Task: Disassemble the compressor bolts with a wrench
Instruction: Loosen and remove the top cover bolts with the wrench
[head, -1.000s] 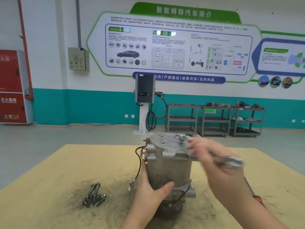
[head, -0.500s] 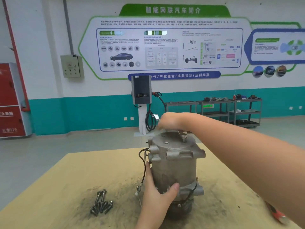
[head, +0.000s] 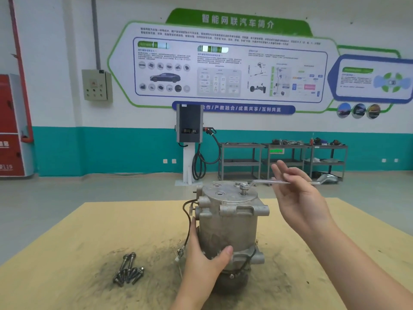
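A grey metal compressor (head: pixel 228 224) stands upright on the tan table (head: pixel 89 231). My left hand (head: pixel 201 262) wraps its lower body, thumb in front. One bolt (head: pixel 244 187) sticks up from the top cover, and the ring end of a silver wrench (head: pixel 263 181) sits on it. The wrench handle runs out to the right at cover height. My right hand (head: pixel 301 202) meets the handle there, the shaft passing between thumb and loosely spread fingers. Other holes in the cover show no bolt.
Several loose bolts (head: pixel 128 270) lie in a pile on the dark-stained table surface left of the compressor. A black wire (head: pixel 187 222) hangs down the compressor's left side. Beyond the table are an open floor, a charging post (head: pixel 189 139) and metal shelf carts (head: pixel 283 162).
My right hand has swung from over the far left of the cover round to the right side, carrying the wrench handle with it. My left hand has stayed on the compressor body.
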{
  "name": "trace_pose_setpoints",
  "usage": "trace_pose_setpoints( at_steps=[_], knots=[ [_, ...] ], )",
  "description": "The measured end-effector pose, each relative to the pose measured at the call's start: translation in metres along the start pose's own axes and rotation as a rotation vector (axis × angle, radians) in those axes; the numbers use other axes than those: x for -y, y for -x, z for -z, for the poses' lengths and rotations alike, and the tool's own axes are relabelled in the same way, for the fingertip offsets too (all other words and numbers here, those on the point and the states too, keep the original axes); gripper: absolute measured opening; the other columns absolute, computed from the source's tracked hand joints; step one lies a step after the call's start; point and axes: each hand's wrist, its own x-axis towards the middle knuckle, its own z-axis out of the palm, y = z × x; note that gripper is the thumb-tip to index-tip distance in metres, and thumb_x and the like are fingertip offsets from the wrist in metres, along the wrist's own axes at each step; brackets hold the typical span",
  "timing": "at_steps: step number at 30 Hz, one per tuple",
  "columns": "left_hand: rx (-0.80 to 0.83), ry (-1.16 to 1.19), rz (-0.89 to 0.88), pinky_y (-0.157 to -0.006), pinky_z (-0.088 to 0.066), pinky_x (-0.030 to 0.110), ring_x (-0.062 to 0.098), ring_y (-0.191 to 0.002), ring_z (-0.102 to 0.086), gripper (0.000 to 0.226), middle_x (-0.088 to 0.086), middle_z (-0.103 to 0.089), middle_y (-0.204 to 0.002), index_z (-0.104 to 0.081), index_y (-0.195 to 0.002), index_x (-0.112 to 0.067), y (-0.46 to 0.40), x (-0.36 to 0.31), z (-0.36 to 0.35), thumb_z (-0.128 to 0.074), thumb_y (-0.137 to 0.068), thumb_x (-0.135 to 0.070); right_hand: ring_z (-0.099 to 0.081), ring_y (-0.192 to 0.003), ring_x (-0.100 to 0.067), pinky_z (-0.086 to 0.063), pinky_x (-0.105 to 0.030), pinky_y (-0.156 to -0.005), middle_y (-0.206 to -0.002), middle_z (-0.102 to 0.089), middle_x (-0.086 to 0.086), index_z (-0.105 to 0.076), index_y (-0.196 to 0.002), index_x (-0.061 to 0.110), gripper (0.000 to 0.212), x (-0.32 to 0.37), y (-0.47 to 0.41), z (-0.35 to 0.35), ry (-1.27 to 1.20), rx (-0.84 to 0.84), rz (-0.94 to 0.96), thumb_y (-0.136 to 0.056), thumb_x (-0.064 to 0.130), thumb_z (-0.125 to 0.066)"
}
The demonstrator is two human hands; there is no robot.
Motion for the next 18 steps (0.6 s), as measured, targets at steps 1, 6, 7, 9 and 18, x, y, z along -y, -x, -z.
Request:
trace_pose_setpoints(
  at_steps=[1,6,7,9,18],
  knots=[
    [-0.002,-0.003,0.003,-0.096,-0.046,0.016,0.007,-0.129,-0.05,0.113,-0.012,-0.043,-0.145,-0.016,-0.142,-0.055,0.0,0.0,0.0,-0.079,-0.048,-0.052,-0.066,-0.11,-0.016,-0.049,-0.028,-0.097,-0.112,-0.072,-0.004,-0.07,-0.064,0.019,0.047,0.004,0.014,-0.001,0.077,0.046,0.056,-0.094,-0.007,-0.044],
    [-0.014,0.011,0.01,-0.078,-0.046,0.003,0.007,-0.129,-0.049,0.111,-0.013,-0.041,-0.144,-0.015,-0.139,-0.055,-0.001,0.002,0.0,-0.08,-0.049,-0.052,-0.051,-0.118,0.013,-0.033,-0.011,-0.107,-0.11,-0.071,0.017,-0.078,-0.079,0.021,0.042,0.006,0.06,-0.026,0.972,0.435,0.484,-0.089,-0.012,-0.054],
    [-0.016,0.018,0.004,-0.077,-0.045,0.002,0.005,-0.128,-0.049,0.11,-0.014,-0.042,-0.144,-0.016,-0.14,-0.054,-0.001,0.002,0.0,-0.081,-0.051,-0.048,-0.043,-0.119,0.021,-0.021,-0.006,-0.11,-0.112,-0.069,0.017,-0.078,-0.085,0.019,0.039,0.006,0.059,-0.037,1.111,0.542,0.519,-0.086,-0.013,-0.056],
    [-0.021,0.033,-0.012,-0.082,-0.046,0.004,0.001,-0.127,-0.048,0.106,-0.017,-0.041,-0.143,-0.016,-0.139,-0.054,-0.002,0.002,-0.001,-0.082,-0.056,-0.041,-0.025,-0.123,0.029,0.0,0.002,-0.106,-0.122,-0.065,0.014,-0.076,-0.103,0.02,0.039,0.002,0.052,-0.063,1.405,0.738,0.547,-0.087,-0.007,-0.053],
    [-0.008,0.051,0.015,-0.079,-0.05,0.009,-0.004,-0.114,-0.058,0.105,-0.024,-0.051,-0.133,-0.024,-0.142,-0.054,0.0,-0.002,-0.002,-0.079,-0.053,-0.04,-0.049,-0.12,-0.03,-0.038,-0.037,-0.097,-0.135,-0.052,-0.014,-0.045,-0.138,0.01,0.042,-0.045,-0.046,-0.137,1.889,0.88,-0.053,-0.106,0.03,-0.027]
  ],
)
